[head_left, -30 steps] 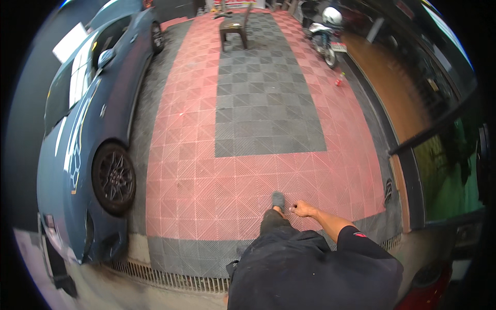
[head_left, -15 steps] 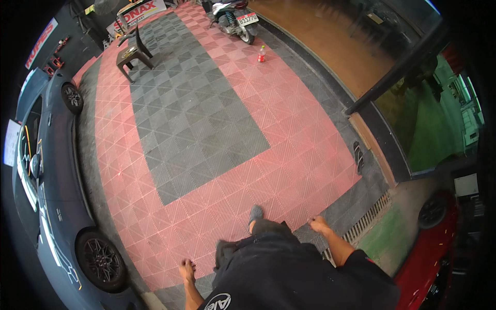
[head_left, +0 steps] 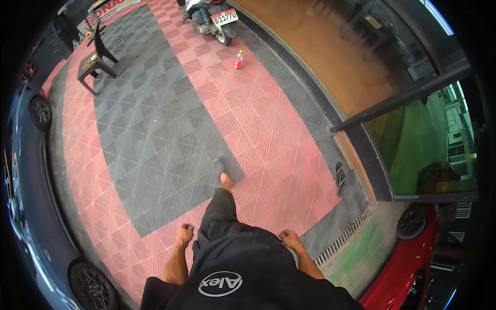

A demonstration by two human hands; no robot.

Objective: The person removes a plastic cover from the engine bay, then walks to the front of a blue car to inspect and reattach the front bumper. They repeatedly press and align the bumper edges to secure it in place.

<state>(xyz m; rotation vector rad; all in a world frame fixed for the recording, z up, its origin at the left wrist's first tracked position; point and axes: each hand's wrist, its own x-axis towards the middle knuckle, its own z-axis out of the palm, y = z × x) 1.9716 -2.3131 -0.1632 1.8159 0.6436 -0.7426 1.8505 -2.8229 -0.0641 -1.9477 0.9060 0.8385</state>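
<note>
My left hand (head_left: 185,234) hangs beside my dark trousers (head_left: 219,209), its fingers curled in and nothing showing in them. On the other side of my black shirt (head_left: 258,263), my right hand (head_left: 290,239) is also loosely closed, with no object visible. Both hands are in the air over the tiled floor (head_left: 274,201) and touch nothing I can see. One foot (head_left: 220,170) in a grey sock or shoe reaches forward between them, onto the grey tiles.
A blue-grey car (head_left: 44,206) stands along the left. Ahead are a dark plastic chair (head_left: 94,64), a bottle (head_left: 238,60) with a red label and a parked scooter (head_left: 209,20). Slippers (head_left: 339,179), a drain grate (head_left: 343,235), glass panels (head_left: 330,57) and a red car (head_left: 405,268) line the right.
I have moved forward; the chair, bottle and scooter have shifted left in view. A foot has swung ahead onto the grey tiles. My left hand has come up and forward in view.
</note>
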